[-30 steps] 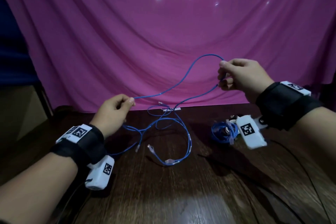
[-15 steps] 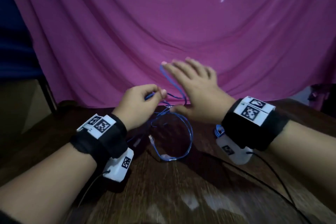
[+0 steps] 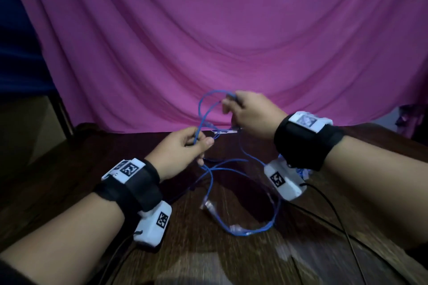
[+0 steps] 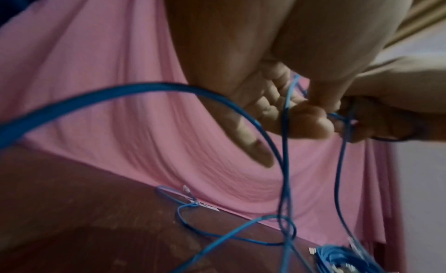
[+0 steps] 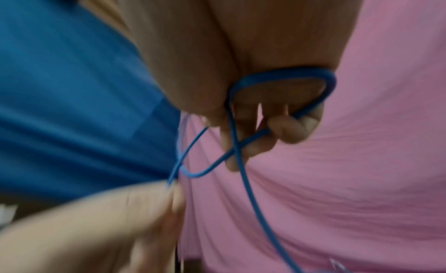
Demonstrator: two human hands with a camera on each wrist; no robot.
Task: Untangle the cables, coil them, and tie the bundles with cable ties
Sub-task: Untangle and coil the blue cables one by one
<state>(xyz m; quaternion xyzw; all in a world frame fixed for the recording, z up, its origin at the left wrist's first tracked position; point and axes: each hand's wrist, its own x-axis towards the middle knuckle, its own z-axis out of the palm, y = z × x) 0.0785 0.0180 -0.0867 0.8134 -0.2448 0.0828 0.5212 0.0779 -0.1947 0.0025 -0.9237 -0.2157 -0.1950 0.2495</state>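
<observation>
the left hand (image 5: 101,225) at seven o'clock in the right wrist view is smeared by blur, so its pinch on the thin blue network cable (image 5: 243,183) cannot be read there. in the head view, the right hand (image 3: 252,118) covers its own fingertips and the stretch of cable inside them. the small coiled bundle of blue cable (image 3: 303,172) at three o'clock is mostly hidden behind the white wrist camera housing (image 3: 283,179); in the left wrist view it is cut off at five o'clock by the frame edge. the clear plastic plugs (image 3: 209,205) on the dark wooden table (image 3: 208,261) are blurred, their shape unclear. whether a tie wraps the bundle cannot be told.
</observation>
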